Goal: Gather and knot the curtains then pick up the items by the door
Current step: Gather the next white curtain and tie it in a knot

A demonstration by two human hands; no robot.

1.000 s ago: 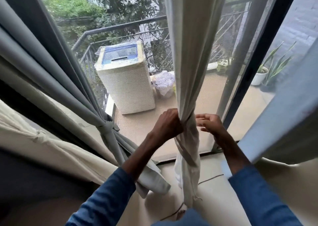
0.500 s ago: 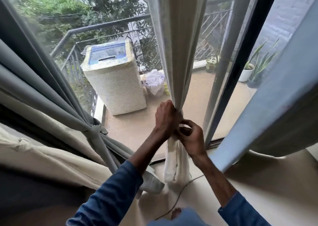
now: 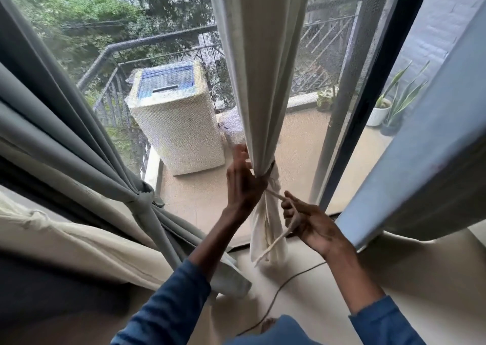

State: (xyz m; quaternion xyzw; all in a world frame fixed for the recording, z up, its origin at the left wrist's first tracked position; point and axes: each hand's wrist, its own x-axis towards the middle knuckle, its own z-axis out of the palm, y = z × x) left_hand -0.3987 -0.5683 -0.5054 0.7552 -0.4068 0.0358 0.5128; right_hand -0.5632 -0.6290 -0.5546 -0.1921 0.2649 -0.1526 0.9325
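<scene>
— What do we see on the far left?
— The grey curtain point(image 3: 79, 145), gathered and knotted low down, with its tail reaching the floor. Behind the glass a washing machine point(image 3: 176, 131) stands on the balcony.
— And our left hand?
— Our left hand point(image 3: 243, 181) grips the white curtain point(image 3: 263, 82), which hangs at the middle of the window. Thumb and fingers close on the bunched cloth just where it is bound.
— Our right?
— A strip point(image 3: 274, 195) of the same cloth runs taut from that binding to our right hand point(image 3: 313, 229). Its fingers curl round the strip, and the loose end hangs toward the floor.
— Further right?
— The dark door frame point(image 3: 368, 108), then a blue curtain point(image 3: 434, 139). A thin cable point(image 3: 284, 284) lies on the floor below our hands.
</scene>
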